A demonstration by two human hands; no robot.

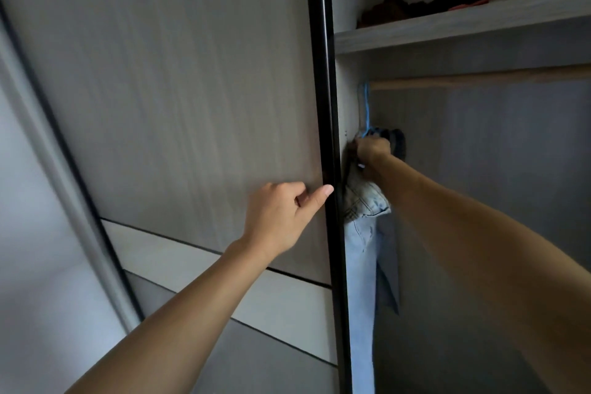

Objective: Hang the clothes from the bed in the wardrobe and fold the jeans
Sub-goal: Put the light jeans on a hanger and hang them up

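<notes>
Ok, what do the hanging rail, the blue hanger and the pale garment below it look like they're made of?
The rail looks like bare wood, matt and light tan, or a wood-look coating. The hanger has a thin bright blue hook, probably plastic or coated wire; too blurred to settle. The garment looks like faded light-blue denim, judging by its stitched seams and pocket.

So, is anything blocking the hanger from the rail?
Nothing visible. The blue hanger has its hook up at the left end of the rail, gripped by the right hand; the left hand touches the sliding door edge alongside.
</notes>
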